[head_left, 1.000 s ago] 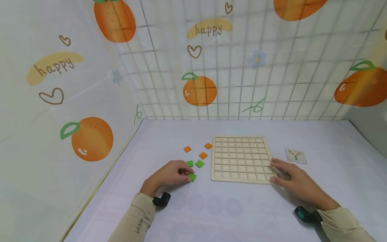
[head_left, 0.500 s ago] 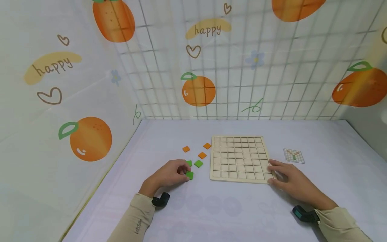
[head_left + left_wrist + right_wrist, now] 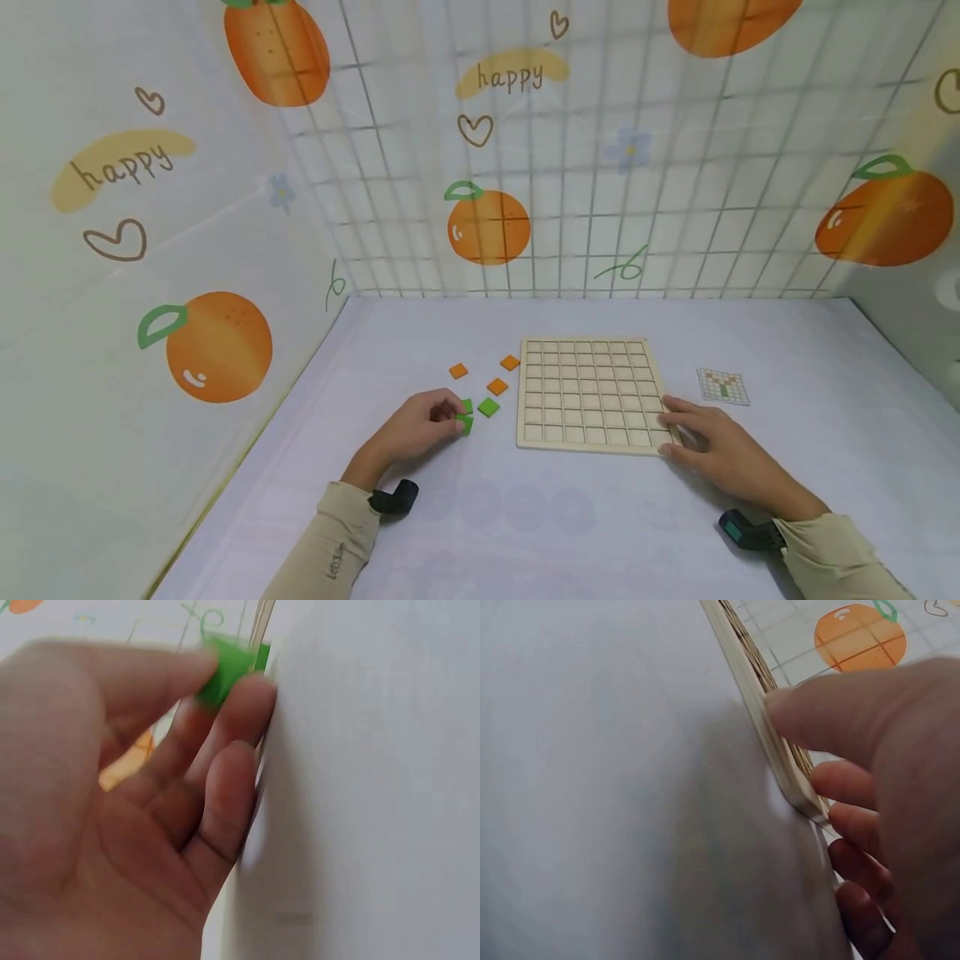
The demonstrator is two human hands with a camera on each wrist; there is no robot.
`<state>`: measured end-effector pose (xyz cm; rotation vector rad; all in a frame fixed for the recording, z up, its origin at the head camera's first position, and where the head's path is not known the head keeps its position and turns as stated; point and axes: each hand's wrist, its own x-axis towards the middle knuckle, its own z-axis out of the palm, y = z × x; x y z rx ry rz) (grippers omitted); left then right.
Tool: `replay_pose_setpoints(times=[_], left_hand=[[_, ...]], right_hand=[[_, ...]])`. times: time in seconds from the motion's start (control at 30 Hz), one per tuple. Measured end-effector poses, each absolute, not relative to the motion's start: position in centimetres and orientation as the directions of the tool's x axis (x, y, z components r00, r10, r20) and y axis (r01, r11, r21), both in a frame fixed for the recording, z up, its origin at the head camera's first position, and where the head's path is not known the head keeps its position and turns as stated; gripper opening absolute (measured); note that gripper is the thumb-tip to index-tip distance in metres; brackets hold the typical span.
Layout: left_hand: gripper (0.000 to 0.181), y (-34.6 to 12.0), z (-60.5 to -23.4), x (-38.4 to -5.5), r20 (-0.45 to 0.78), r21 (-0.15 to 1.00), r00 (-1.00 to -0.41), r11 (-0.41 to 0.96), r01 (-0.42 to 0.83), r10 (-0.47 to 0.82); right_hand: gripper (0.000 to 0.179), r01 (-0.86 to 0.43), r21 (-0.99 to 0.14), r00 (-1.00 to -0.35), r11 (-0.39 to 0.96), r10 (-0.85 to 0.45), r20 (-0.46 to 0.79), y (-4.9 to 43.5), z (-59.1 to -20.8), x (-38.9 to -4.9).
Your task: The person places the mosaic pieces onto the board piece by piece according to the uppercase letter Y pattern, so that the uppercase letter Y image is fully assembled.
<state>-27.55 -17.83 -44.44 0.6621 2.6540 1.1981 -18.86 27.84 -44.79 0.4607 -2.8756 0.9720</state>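
Observation:
My left hand (image 3: 415,427) pinches a small green square tile (image 3: 466,425) between thumb and fingertips; the left wrist view shows this green tile (image 3: 231,666) tilted up. Just behind it lies a second green tile (image 3: 468,406), partly hidden by the fingers, and a third green tile (image 3: 488,407) is to its right. A square wooden grid board (image 3: 588,392) lies flat to the right, its cells bare. My right hand (image 3: 716,440) rests at the board's near right corner, fingers extended over the right side. In the right wrist view the thumb touches the board's edge (image 3: 759,716).
Three orange tiles lie left of the board: one orange tile (image 3: 458,371) farther left, another orange tile (image 3: 510,362) near the board's edge, and a nearer orange tile (image 3: 497,387). A small pattern card (image 3: 723,387) lies right of the board. A patterned curtain (image 3: 570,167) stands behind the table.
My left hand has lifted the green tile and tilted it up, moving slightly away from me toward the second green tile. The right hand stays at the board; the view shifts slightly.

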Motion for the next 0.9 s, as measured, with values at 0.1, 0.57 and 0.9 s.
replay_pose_setpoints(times=[0.1, 0.57, 0.9], left_hand=[[0.010, -17.6, -44.4, -27.8, 0.049, 0.761, -0.897, 0.565, 0.318, 0.439], [0.015, -15.2, -42.6, -28.6, -0.110, 0.883, -0.870, 0.450, 0.137, 0.481], [0.017, -12.6, -42.7, -29.4, -0.106, 0.899, -0.853, 0.415, 0.137, 0.512]], right_hand=[[0.056, -0.286, -0.565, -0.958, 0.774, -0.244, 0.150, 27.8, -44.8, -18.7], [0.058, -0.268, -0.566, -0.963, 0.780, -0.227, 0.142, 27.8, -45.1, -18.7], [0.060, -0.276, -0.570, -0.961, 0.774, -0.229, 0.155, 27.9, -45.1, -18.9]])
